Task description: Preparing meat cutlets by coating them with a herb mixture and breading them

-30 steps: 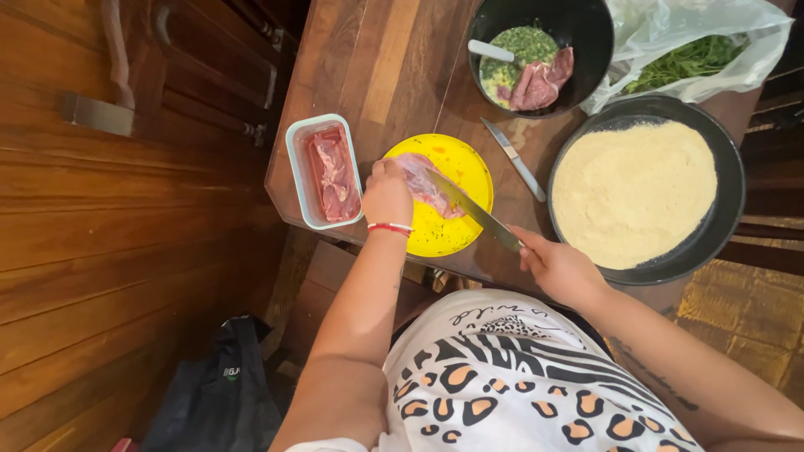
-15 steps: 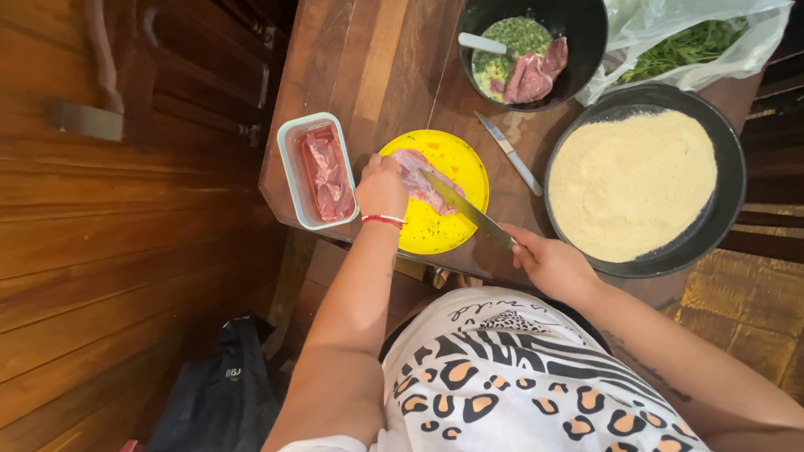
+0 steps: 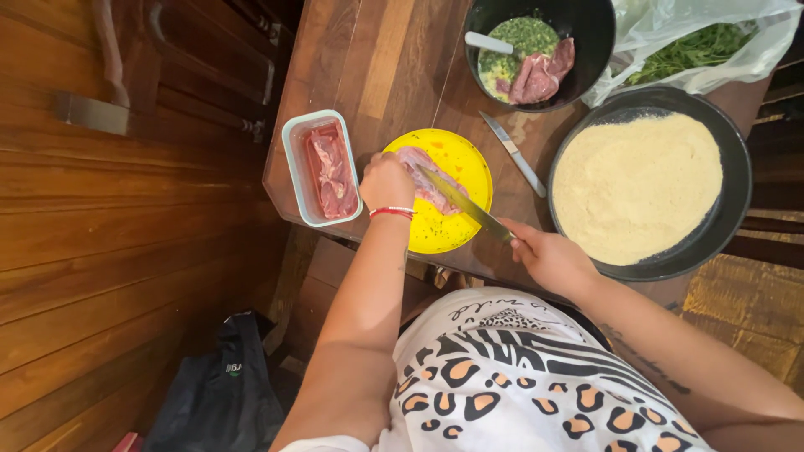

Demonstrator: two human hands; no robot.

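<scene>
I had the left hand (image 3: 386,180) closed down on the raw meat slice (image 3: 427,177), which lay across the yellow plate (image 3: 456,197) on the counter (image 3: 377,75), just right of the pale tub of meat (image 3: 322,167) at nine o'clock. The right hand (image 3: 548,259) gripped the kitchen knife (image 3: 465,203), blade laid flat on the slice and pointing toward ten o'clock. I judged the cut best done in long, shallow strokes, fingers kept curled behind the edge.

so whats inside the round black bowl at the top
Inside the black bowl: raw meat, a green herb mixture and a white utensil handle. Its working end is buried, unseen.
</scene>
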